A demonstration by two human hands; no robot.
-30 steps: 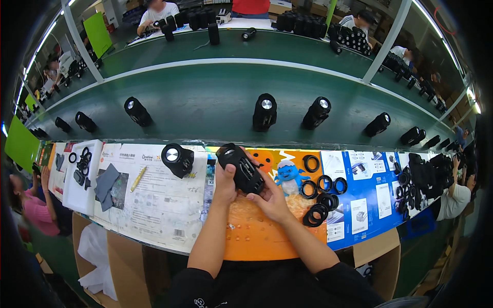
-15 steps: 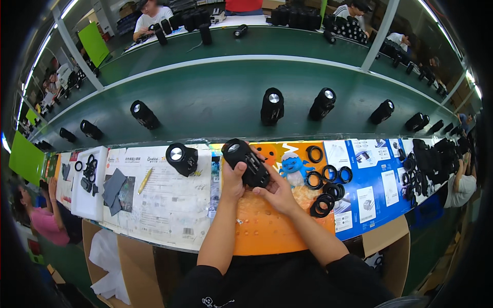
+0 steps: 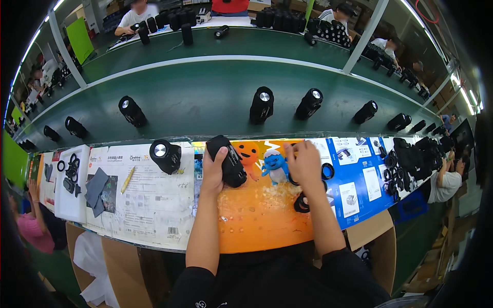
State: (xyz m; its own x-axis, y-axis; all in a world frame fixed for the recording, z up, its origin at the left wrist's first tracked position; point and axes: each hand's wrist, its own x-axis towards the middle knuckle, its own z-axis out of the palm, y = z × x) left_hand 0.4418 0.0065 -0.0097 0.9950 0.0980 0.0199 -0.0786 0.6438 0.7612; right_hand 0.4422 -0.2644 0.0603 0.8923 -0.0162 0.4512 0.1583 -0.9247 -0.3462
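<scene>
My left hand [image 3: 212, 170] is wrapped round a black cylindrical speaker [image 3: 228, 160], held tilted above the orange part of the bench. To its right, my right hand [image 3: 304, 163] reaches over the black rings, fingers bent downward. Whether a ring is between those fingers is hidden by the hand. One black ring [image 3: 327, 171] shows just right of that hand, and more black rings [image 3: 302, 203] lie partly behind the wrist. Left of my left hand, another black speaker [image 3: 165, 156] with a silver end stands on the white paper sheet.
Several black speakers [image 3: 262, 106] stand along the green conveyor [image 3: 190, 102] beyond the bench. At left are a yellow pen [image 3: 128, 180], grey cloths [image 3: 96, 190] and a white foam tray [image 3: 62, 205]. A blue toy figure [image 3: 276, 167] is between my hands. Black parts [image 3: 411, 159] are piled at right.
My right hand has let go of the speaker and moved right to the rings. My left hand alone now holds the speaker, turned so its silver end no longer shows. The view has shifted slightly.
</scene>
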